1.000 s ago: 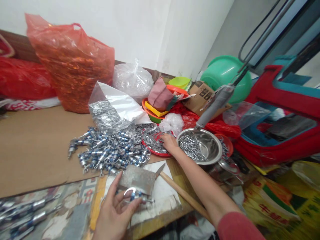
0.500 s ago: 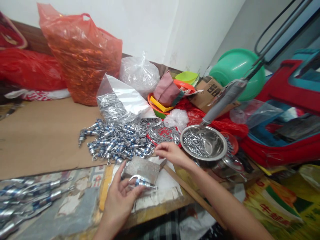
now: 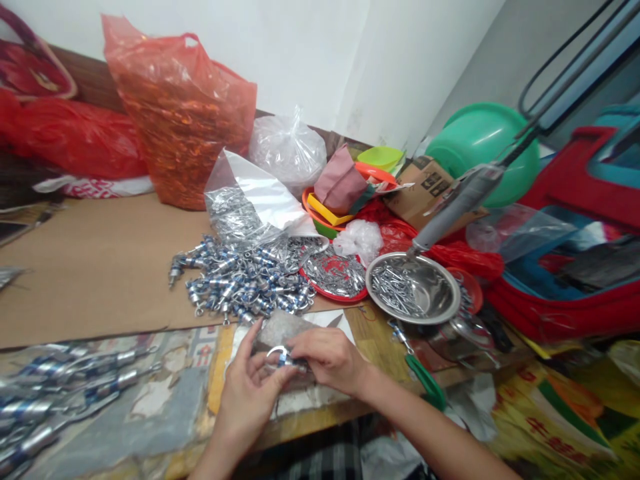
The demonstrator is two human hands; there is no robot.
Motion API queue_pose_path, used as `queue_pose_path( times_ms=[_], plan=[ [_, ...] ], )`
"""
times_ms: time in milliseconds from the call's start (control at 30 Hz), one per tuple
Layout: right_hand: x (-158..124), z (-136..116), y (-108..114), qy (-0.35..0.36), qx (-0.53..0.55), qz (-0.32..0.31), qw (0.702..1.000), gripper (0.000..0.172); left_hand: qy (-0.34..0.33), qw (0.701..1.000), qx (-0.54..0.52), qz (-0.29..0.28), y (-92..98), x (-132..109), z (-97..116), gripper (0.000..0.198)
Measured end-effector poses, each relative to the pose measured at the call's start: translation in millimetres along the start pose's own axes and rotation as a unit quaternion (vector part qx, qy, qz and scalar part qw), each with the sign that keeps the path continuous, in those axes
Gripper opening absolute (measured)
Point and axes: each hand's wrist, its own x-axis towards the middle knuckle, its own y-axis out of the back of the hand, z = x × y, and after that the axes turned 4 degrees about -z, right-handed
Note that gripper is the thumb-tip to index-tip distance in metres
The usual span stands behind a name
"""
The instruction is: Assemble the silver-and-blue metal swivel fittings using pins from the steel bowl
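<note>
White wall (image 3: 310,60) closes off the back of a cluttered wooden bench (image 3: 370,331), and a brown cardboard sheet (image 3: 115,273) covers much of its left part. Taking the hands as the clock's centre, they are together near the front edge, meeting over one small piece. The left hand (image 3: 253,393) pinches a metal fitting (image 3: 284,359), with a blue band and a curved hook, between thumb and fingers. The right hand (image 3: 333,360) has its fingers bent in at the fitting's 3 o'clock end; its fingertips are hidden, so I cannot tell what they grip. Just past them at 12 o'clock lies a grey block (image 3: 280,328), partly covered, with white paper (image 3: 300,402) beside it. A pointed blade (image 3: 336,321) shows at 2 o'clock, and a green handle (image 3: 425,383) lies at 3. Similar pieces form a heap (image 3: 245,280) at 11 o'clock, with a blurred group (image 3: 75,400) of more at 9. At 1 o'clock a red plate (image 3: 330,295) carries small metal bits, just beside a steel bowl (image 3: 433,290) of pins at 2, where a grey power tool (image 3: 463,203) slants down to the far rim. Farther out come an orange bag (image 3: 185,127) at 11, a knotted clear bag (image 3: 290,153) at 12, a green basin (image 3: 485,153) at 2 and a yellow sack (image 3: 555,420) at 3 o'clock
</note>
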Motion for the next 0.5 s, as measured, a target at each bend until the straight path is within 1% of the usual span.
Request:
queue_pose_path(
  times_ms=[67, 167, 300, 367, 433, 467, 500],
  plan=[
    [-2, 2, 1, 0.043, -0.038, -0.032, 0.998, 0.021, -0.002, 1.000, 0.001, -0.004, 0.5, 0, 0, 0.089],
    [-3, 4, 7, 0.095, -0.103, -0.086, 0.986, 0.020, 0.003, 1.000, 0.010, -0.004, 1.1, 0, 1, 0.087],
    [-3, 3, 14, 0.143, -0.172, -0.121, 0.967, 0.019, 0.013, 1.000, 0.012, 0.008, 0.9, -1, 3, 0.087],
    [-5, 1, 15, 0.143, -0.174, -0.122, 0.967, 0.020, 0.013, 1.000, 0.008, 0.012, 0.4, -2, 3, 0.088],
    [-11, 0, 14, 0.126, -0.151, -0.111, 0.974, 0.022, 0.009, 1.000, 0.005, 0.015, -0.2, -2, 3, 0.089],
    [-17, 1, 14, 0.106, -0.139, -0.092, 0.980, 0.025, 0.009, 1.000, 0.003, 0.018, -0.6, -2, 2, 0.090],
    [-24, 2, 14, 0.064, -0.139, -0.054, 0.987, 0.027, 0.011, 1.000, 0.000, 0.023, -0.9, -2, 2, 0.090]
  ],
)
